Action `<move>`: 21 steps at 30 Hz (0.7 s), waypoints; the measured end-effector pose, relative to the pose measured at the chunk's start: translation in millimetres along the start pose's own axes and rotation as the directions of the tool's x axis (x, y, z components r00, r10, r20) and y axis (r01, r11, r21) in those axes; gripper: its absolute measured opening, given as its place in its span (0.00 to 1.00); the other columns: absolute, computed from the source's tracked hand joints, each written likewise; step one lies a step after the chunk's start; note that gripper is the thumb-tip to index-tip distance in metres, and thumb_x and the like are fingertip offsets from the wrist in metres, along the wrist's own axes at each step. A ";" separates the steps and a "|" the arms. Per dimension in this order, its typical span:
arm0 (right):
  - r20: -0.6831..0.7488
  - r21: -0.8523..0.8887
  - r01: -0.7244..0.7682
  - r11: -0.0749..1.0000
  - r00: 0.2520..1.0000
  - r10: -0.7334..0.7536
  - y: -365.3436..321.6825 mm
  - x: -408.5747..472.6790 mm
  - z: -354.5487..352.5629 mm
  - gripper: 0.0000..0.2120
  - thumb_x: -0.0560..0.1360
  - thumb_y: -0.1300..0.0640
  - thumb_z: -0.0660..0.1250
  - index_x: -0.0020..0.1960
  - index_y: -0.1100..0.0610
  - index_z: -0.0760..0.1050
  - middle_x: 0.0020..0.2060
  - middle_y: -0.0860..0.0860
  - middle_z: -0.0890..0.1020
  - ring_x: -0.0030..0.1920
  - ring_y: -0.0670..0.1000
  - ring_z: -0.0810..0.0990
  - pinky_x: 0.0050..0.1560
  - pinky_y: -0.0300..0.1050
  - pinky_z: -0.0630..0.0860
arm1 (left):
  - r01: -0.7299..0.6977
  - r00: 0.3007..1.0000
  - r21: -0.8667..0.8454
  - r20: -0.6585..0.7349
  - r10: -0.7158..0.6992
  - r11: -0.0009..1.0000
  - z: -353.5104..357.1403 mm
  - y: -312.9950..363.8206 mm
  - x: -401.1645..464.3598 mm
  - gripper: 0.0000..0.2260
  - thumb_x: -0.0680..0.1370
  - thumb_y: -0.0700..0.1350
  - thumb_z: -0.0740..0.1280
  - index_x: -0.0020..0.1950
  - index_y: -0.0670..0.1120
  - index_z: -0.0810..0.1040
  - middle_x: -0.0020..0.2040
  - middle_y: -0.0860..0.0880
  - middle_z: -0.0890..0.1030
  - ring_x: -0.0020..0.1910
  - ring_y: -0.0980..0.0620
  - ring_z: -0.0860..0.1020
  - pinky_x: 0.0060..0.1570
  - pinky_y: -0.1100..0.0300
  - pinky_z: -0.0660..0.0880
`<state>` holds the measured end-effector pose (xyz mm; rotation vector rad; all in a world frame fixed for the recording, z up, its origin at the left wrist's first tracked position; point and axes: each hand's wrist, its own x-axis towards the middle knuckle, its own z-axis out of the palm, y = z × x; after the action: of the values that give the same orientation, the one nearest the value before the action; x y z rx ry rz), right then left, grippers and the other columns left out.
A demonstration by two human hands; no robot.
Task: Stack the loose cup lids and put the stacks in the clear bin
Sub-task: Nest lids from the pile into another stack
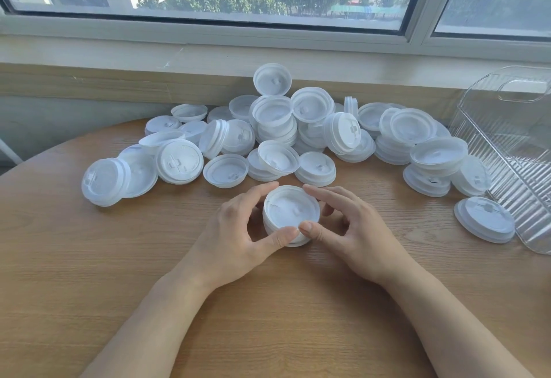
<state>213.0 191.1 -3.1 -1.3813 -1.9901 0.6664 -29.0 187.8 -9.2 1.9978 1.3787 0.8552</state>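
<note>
A short stack of white cup lids [290, 213] stands on the wooden table [89, 258] in front of me, open side up. My left hand [238, 231] curls round its left side, thumb on the near rim. My right hand [343, 228] holds the right side, thumb pressed to the near rim beside the left thumb. Behind them lies a wide heap of loose white lids [277, 130], some upside down, some leaning on each other. The clear ribbed bin [512, 151] stands at the right edge, tipped with its opening toward the heap; it looks empty.
A single lid [484, 218] lies against the bin's near corner. The heap reaches back to the low wall under the window sill [208, 52]. The table's curved edge runs along the left.
</note>
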 end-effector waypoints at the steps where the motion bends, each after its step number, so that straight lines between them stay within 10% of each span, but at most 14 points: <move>1: -0.003 -0.006 0.002 1.000 1.000 -0.002 0.3 0.2 0.4 0.36 0.72 0.25 0.63 0.74 0.41 0.74 0.55 0.30 0.76 0.54 0.46 0.77 0.54 0.34 0.68 | 0.004 1.000 0.006 0.002 -0.004 1.000 0.2 -0.3 0.0 0.39 0.70 0.76 0.69 0.78 0.63 0.66 0.66 0.62 0.79 0.66 0.63 0.76 0.67 0.60 0.73; 10: -0.046 0.096 0.002 0.995 0.999 0.003 0.2 4.0 5.4 0.21 0.85 0.43 0.58 0.75 0.45 0.74 0.57 0.38 0.80 0.48 0.48 0.78 0.53 0.34 0.70 | 0.023 0.997 -0.071 -0.079 -0.029 0.997 -0.4 0.9 3.7 0.40 0.68 0.68 0.76 0.77 0.59 0.70 0.64 0.67 0.78 0.63 0.72 0.74 0.59 0.79 0.66; 17: -0.115 0.122 -0.093 0.988 0.988 0.107 -4.9 30.3 18.4 0.21 0.86 0.60 0.60 0.75 0.45 0.74 0.55 0.41 0.84 0.47 0.39 0.78 0.53 0.29 0.70 | 0.099 0.976 -0.077 -0.187 -0.112 0.992 -14.2 -16.0 7.9 0.46 0.64 0.74 0.72 0.78 0.55 0.70 0.68 0.60 0.79 0.68 0.62 0.75 0.70 0.57 0.74; 21: -0.118 0.028 -0.098 0.995 0.988 0.101 -6.6 48.1 28.8 0.21 0.85 0.59 0.61 0.75 0.45 0.73 0.55 0.41 0.84 0.48 0.40 0.78 0.57 0.44 0.75 | 0.108 0.974 -0.074 -0.194 -0.120 0.991 -19.0 -18.2 7.6 0.45 0.64 0.73 0.73 0.78 0.55 0.71 0.68 0.60 0.79 0.68 0.63 0.76 0.69 0.56 0.75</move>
<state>175.3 232.6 -8.4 -1.4802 -1.8253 0.6334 -52.1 202.4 -9.2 1.8060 1.5405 1.0543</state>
